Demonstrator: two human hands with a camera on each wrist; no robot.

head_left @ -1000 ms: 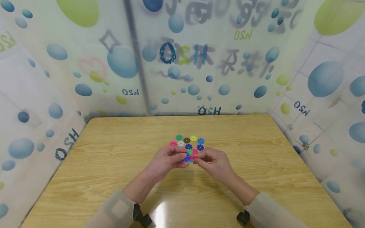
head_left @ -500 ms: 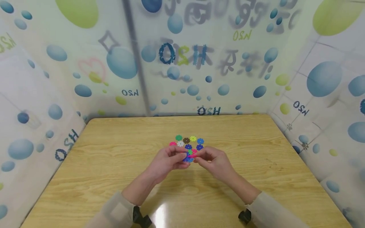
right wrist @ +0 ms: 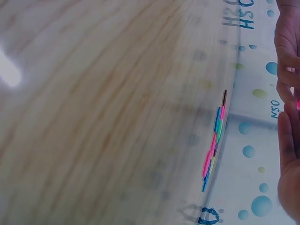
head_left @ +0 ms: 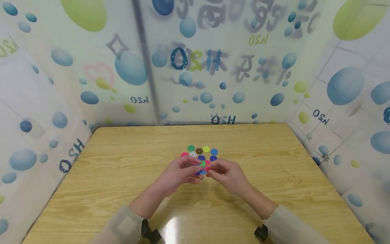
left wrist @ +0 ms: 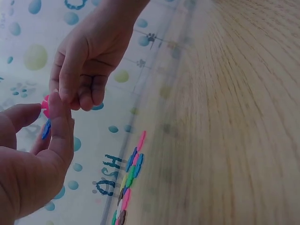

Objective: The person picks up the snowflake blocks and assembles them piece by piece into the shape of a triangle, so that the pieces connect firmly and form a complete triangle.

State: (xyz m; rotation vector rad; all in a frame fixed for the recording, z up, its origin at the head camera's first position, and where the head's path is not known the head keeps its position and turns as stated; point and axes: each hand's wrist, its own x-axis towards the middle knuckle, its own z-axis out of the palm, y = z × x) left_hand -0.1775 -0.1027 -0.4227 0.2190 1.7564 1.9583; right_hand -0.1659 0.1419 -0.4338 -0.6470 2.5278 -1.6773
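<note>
My left hand [head_left: 175,174] grips small plastic snowflake discs between thumb and fingers. In the left wrist view, a pink snowflake disc [left wrist: 46,107] and a blue snowflake disc [left wrist: 46,129] show at its fingers, close together. Opposite it, my right hand [head_left: 230,174] pinches at the pink disc with thumb and forefinger, the two hands' fingertips nearly meeting. How the pink and blue discs join is hidden by the fingers. Both hands are above the table. In the right wrist view, the right hand [right wrist: 289,154] shows only at the edge.
Several loose snowflake discs lie just beyond the hands on the wooden table [head_left: 122,156], among them a green disc [head_left: 191,148], a brown disc [head_left: 199,151], a yellow disc [head_left: 206,149] and a white disc [head_left: 193,154]. A printed curtain [head_left: 100,112] stands behind the table.
The left thumb has shifted slightly forward over the blue disc, covering more of it. Both hands stay in nearly the same place, and the loose discs have not moved.
</note>
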